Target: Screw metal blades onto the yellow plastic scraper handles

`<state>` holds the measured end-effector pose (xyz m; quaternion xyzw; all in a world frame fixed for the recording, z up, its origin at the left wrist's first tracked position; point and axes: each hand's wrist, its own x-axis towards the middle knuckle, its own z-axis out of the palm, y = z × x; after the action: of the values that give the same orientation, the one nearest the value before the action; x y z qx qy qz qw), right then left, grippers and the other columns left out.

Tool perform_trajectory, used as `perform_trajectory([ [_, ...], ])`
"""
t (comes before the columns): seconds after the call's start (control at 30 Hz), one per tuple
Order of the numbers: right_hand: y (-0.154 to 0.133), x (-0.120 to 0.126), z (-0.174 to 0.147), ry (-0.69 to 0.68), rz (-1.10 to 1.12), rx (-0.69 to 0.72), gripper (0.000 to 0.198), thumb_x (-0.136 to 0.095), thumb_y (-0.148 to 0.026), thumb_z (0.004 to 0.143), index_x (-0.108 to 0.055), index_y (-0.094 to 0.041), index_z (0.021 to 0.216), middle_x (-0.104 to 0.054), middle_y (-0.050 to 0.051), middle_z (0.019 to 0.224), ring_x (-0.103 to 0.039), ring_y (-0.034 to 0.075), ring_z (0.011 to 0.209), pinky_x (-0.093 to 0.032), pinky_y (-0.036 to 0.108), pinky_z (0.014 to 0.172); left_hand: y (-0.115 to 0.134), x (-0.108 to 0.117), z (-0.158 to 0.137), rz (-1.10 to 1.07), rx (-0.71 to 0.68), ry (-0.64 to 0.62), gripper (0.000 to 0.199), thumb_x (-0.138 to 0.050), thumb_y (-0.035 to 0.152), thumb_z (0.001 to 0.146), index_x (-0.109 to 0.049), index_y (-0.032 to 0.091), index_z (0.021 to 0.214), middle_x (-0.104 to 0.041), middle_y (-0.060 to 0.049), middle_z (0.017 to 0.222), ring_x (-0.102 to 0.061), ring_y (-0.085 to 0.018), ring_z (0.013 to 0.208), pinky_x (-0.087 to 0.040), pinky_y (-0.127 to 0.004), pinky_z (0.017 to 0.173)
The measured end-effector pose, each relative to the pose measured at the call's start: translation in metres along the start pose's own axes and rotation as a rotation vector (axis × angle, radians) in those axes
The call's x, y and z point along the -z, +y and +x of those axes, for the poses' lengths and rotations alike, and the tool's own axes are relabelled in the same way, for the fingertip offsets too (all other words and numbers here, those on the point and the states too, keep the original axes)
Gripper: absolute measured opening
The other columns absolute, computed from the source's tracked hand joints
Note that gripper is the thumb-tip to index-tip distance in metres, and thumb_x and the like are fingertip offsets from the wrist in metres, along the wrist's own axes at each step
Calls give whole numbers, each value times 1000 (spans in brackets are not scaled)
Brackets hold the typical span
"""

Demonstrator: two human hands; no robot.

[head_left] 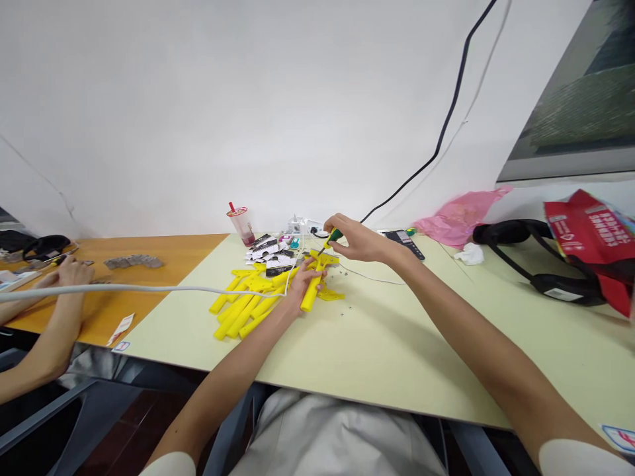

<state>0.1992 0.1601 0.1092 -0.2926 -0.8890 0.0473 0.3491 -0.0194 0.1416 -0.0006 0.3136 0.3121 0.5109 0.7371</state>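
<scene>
My left hand (299, 285) is wrapped round a yellow plastic handle (311, 294) with a T-shaped head, held just above the table. In my right hand (353, 239) is a screwdriver (336, 235) with a green and yellow grip, pinched from above. Its shaft points down at the head of the yellow handle; whether the tip sits in a screw is too small to tell. A pile of similar yellow handles (238, 311) lies left of my left hand. Another yellow piece (331, 295) rests behind the held one. Several tiny screws (342, 314) are scattered to the right.
Black and white cards (270, 252) and a drink cup with a red straw (241, 226) stand behind the pile. A white cable (149, 288) crosses at left. Right are a phone-like black device (405, 244), pink bag (459, 218) and black headset (560, 287). A co-worker's hands (74, 272) are far left.
</scene>
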Motion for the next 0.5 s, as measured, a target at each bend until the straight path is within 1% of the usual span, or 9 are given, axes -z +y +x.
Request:
perform_trajectory([
  [0.07, 1, -2, 0, -7, 44, 17, 23, -60, -22, 95, -59, -25, 118, -68, 12, 121, -68, 28, 108, -58, 47, 94, 1, 1, 0, -13, -12, 7, 81, -81, 3, 62, -50, 26, 133, -73, -11, 121, -72, -16, 85, -40, -15, 49],
  [0.1, 1, -3, 1, -8, 75, 17, 23, -59, -20, 94, -60, -25, 117, -69, 11, 120, -68, 28, 107, -59, 46, 93, 2, 1, 0, -20, -19, 9, 82, -81, 2, 62, -50, 26, 134, -73, -11, 123, -72, -16, 85, -40, -15, 49],
  [0.23, -1, -4, 3, -9, 153, 0, 14, -57, -21, 98, -62, -25, 110, -72, 9, 114, -70, 24, 97, -60, 42, 88, 3, 1, -1, -36, -43, 11, 84, -81, 1, 63, -49, 27, 137, -72, -11, 123, -72, -15, 85, -40, -15, 50],
  [0.37, 0, -2, 3, -6, 130, -6, 10, -61, -27, 101, -63, -24, 109, -74, 9, 111, -70, 23, 92, -57, 40, 85, 1, 0, -1, -26, -43, 31, 82, -81, 2, 63, -50, 26, 136, -72, -9, 116, -71, -16, 84, -39, -15, 49],
  [0.5, 2, 2, 2, -12, 22, -20, 14, -68, -35, 100, -64, -24, 107, -76, 8, 105, -69, 23, 89, -51, 36, 81, -1, 1, 0, 2, -53, 19, 81, -83, 4, 62, -52, 26, 134, -71, -8, 116, -72, -16, 86, -40, -16, 50],
])
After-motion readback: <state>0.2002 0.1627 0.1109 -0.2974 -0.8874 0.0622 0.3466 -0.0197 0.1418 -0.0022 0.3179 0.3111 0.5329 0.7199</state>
